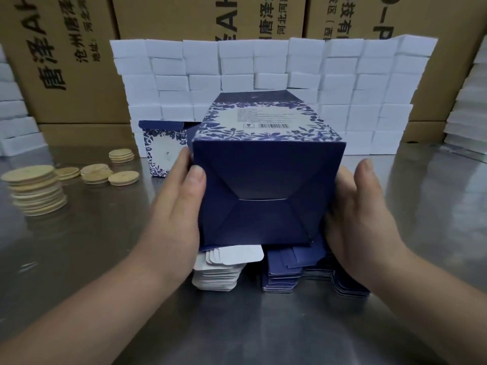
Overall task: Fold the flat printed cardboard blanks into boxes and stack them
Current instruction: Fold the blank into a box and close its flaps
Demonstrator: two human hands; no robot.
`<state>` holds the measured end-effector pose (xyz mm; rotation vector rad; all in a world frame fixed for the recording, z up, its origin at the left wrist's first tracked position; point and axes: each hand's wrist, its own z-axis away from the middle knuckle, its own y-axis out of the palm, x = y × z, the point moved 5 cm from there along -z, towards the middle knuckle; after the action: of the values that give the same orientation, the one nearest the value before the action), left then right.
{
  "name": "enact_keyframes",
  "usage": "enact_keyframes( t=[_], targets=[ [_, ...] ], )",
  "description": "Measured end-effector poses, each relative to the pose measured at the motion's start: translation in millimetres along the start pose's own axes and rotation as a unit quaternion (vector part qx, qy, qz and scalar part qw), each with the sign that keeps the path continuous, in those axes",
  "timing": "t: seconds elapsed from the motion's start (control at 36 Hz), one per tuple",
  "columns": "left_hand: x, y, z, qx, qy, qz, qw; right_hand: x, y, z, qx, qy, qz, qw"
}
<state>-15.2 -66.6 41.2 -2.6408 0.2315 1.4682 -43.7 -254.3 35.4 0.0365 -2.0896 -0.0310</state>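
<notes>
The person is holding a folded navy-blue cardboard box with a blue floral print [263,175] just above stacks of flat navy and white cardboard blanks [282,272] at the near middle of the shiny steel table [237,325], its closed flap end facing the camera. The left hand [174,206] is gripping the box's left edge, thumb curled onto the flap end, while the right hand [363,212] is pressing its straight, released fingers against the right side. Another folded floral box [163,151] is standing open-topped at the far left, touching the held one.
</notes>
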Motion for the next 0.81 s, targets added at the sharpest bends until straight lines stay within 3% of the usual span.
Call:
enact_keyframes(
  t=[0.06, 0.11, 0.22, 0.33, 0.44, 0.53, 0.58, 0.64, 0.72, 0.81],
  targets=[
    [-2.4, -7.6, -3.0, -0.048, 0.019, -0.014, 0.999, -9.0, -11.3, -3.0, -0.086, 0.038, -0.034, 0.995],
    [-6.7, -9.9, -2.4, -0.089, 0.021, -0.020, 0.996, -11.3, -15.9, -5.2, -0.111, 0.046, 0.005, 0.993],
    [-1.3, -12.0, -1.0, -0.090, -0.019, -0.063, 0.994, -12.3, -12.3, -5.5, -0.042, 0.039, 0.057, 0.997],
    [-3.9, -15.7, -1.3, -0.094, 0.037, -0.103, 0.990, -3.3, -5.0, -0.8, 0.030, 0.006, 0.027, 0.999],
    [-15.0, -8.6, 0.4, -0.058, 0.072, -0.066, 0.994, 15.3, 1.1, 0.5, 0.062, -0.062, 0.007, 0.996],
    [-14.1, -6.0, 5.9, -0.076, 0.066, -0.034, 0.994, 20.3, 4.9, 2.2, 0.088, -0.084, 0.003, 0.992],
    [-12.6, -1.5, 8.0, -0.086, 0.024, -0.019, 0.996, 19.9, 3.6, 2.7, 0.069, -0.089, 0.001, 0.994],
    [-11.7, 3.3, -4.3, -0.071, -0.006, 0.066, 0.995, 15.4, -0.4, 2.1, 0.036, -0.066, 0.001, 0.997],
    [-22.3, 3.4, -12.7, -0.003, 0.029, -0.033, 0.999, 7.3, -10.0, 0.3, -0.001, -0.040, 0.002, 0.999],
    [-18.9, 6.2, -3.3, 0.013, 0.063, -0.048, 0.997, 9.4, -13.3, 2.3, -0.025, -0.075, 0.036, 0.996]
  ],
)
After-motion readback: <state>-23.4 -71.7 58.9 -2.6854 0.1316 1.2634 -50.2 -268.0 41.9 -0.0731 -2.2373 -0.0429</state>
